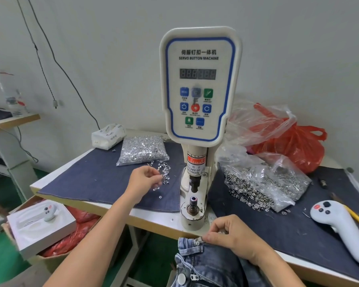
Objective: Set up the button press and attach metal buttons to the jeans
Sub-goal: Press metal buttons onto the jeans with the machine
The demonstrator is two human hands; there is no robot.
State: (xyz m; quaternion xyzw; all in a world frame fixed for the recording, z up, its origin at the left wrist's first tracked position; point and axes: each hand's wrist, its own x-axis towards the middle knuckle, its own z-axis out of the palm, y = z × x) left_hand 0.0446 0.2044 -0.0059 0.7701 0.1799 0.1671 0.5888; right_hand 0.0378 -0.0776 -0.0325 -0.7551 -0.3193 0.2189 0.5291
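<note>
Left hand: the left hand [144,179] reached out at about 10 o'clock from the press base, palm turned inward, fingers [157,176] curled and pinched over the loose rivets [164,172]; whether one was actually held could not be told.
Right hand: the right hand [231,234] lay at 6 o'clock from the press, knuckles up, fingers bent and pinching the waistband of the jeans [207,264], with small metal pieces showing between the fingertips.
Jeans: light blue denim hung off the near edge of the worktop [153,217], below the press; one metal button [181,279] sat beside the zip.
Press: the servo button machine [199,85] stood upright at the middle of the worktop, its lower die [193,201] bare, the punch above it and apart from it.
Worktop: dark denim cloth [95,179] covered both sides; a sealed bag of rivets [142,150] at 11 o'clock, an open bag of buttons [263,183] at 3 o'clock, a red plastic bag [294,146] at 2 o'clock, a tissue pack [108,136] at 10 o'clock, a white handheld controller [338,224] at 4 o'clock.
Room: grey wall, dangling black cables [50,50], green floor, a white box [42,226] on a carton at 8 o'clock.
</note>
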